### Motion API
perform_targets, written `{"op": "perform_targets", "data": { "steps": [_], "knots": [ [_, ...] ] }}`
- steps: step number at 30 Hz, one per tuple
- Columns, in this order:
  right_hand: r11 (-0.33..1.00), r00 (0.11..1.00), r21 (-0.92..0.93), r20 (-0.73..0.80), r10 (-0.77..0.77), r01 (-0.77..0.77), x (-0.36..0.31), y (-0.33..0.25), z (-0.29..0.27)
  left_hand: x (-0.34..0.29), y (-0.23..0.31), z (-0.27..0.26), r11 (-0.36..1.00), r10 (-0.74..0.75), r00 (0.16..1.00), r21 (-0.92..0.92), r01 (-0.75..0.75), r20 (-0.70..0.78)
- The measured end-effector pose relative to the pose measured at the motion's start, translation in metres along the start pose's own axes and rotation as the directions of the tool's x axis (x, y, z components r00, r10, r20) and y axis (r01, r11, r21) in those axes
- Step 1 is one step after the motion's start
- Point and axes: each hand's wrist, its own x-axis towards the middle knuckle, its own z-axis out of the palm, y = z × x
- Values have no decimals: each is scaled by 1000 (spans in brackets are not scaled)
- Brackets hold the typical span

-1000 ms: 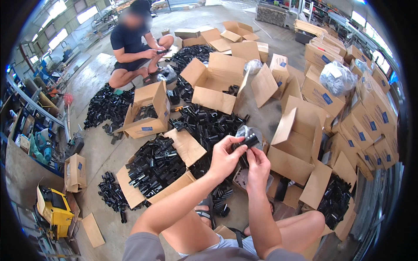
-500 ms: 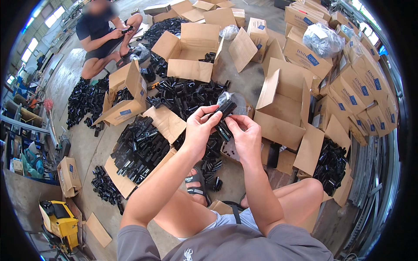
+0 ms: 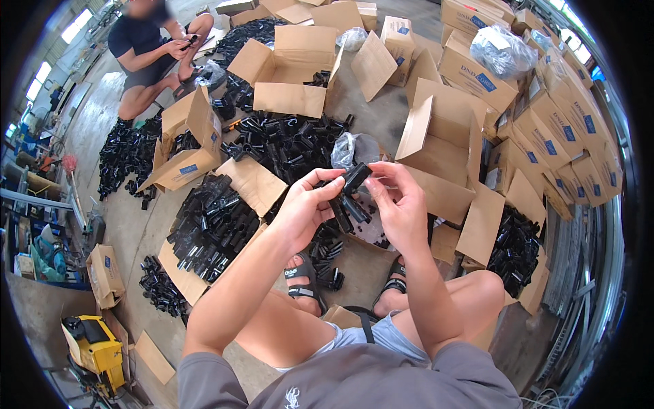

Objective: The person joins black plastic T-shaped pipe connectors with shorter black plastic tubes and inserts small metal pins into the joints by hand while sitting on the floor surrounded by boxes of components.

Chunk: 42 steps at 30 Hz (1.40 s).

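Between my two hands, in front of my chest, is a black tubular fitting (image 3: 355,178) with glossy tube-like legs pointing downward. My left hand (image 3: 305,210) is closed around its left side, thumb and forefinger pinching the upper part. Thumb and forefinger of my right hand (image 3: 403,208) are bent together at the fitting's right end; any small piece between them is hidden. Beneath the hands sits an open tray or box holding small black pieces (image 3: 380,240), partly covered by my right hand. A clear plastic bag (image 3: 346,151) lies just beyond the fitting.
Heaps of black fittings (image 3: 286,146) cover the floor ahead, with more on cardboard (image 3: 211,225) at left. Open cartons (image 3: 436,146) stand around me; stacked cartons (image 3: 558,136) and long metal profiles (image 3: 579,300) line the right. Another person (image 3: 146,51) sits far left, holding a black piece.
My right hand has shifted slightly right and up along the fitting, its fingers now at the upper right end. The view has moved a little, and my right sandal shows more.
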Motion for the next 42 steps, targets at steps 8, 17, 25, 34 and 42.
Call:
{"op": "perform_targets", "data": {
  "steps": [8, 17, 25, 34, 42],
  "knots": [
    [983, 961, 5, 210, 178, -183, 3, 20, -33, -1, -12, 10, 991, -60, 997, 123, 54, 45],
    [871, 900, 257, 245, 360, -419, -5, 28, -39, -2, -17, 15, 994, -60, 988, 96, 47, 141],
    [882, 905, 232, 224, 362, -410, -7, 28, -37, -1, -17, 12, 997, -74, 988, 42, 69, 134],
    [894, 937, 282, 110, 331, -348, -9, 30, -24, -3, -20, 16, 998, -67, 993, 13, 66, 94],
    [875, 898, 215, 171, 404, -435, -20, 23, -25, 1, -28, 18, 980, 149, 989, 131, -150, 21]
  ]
}}
